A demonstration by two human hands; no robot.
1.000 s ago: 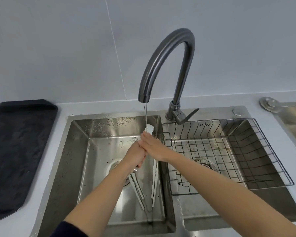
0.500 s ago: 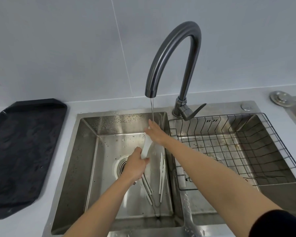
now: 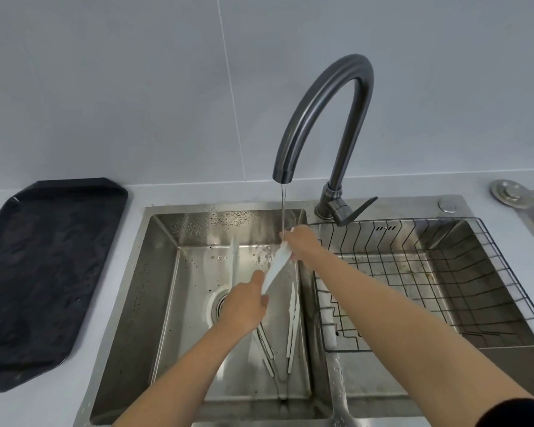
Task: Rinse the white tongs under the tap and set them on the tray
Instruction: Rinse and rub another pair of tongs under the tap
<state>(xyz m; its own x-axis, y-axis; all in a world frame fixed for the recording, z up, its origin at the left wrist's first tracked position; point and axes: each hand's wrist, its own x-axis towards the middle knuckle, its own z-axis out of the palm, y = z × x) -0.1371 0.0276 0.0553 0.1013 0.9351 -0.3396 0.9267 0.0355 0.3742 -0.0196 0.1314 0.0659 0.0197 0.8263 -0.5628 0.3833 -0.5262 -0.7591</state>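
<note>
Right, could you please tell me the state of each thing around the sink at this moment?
tap: running, a thin stream.
white tongs: held over the left basin, upper end under the stream.
left hand: grips their lower end.
right hand: holds their upper end.
second tongs: lying on the basin floor.
tray: on the counter, tongs not yet on it.
wire basket: set in the right basin.

White tongs [image 3: 276, 266], dark grey tap [image 3: 318, 118], black tray [image 3: 43, 272], silver steel sink [image 3: 164, 272], black wire rack [image 3: 444, 272]
</note>
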